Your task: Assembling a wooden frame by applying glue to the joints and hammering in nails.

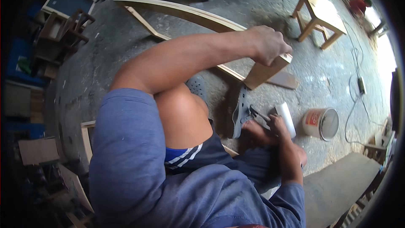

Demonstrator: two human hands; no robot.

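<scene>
My left hand (270,44) is closed round the near right end of a long pale wooden frame (181,10), its arm stretched over my bent knee. A short wooden end piece (263,72) slants down from under that hand toward my grey clog (239,114). Lower down, my right hand (279,126) is closed beside my foot. From it points a dark hand tool (258,115) with a greyish part; its exact kind is not clear. A white cylinder (285,116) is right against the same hand, and I cannot tell whether the fingers touch it.
A clear plastic bucket (312,122) stands right of the cylinder. Farther off is a wooden stool (322,10), with cables (356,74) on the concrete floor beyond. A flat board (337,188) lies at lower right. Wooden chairs (57,36) crowd the left.
</scene>
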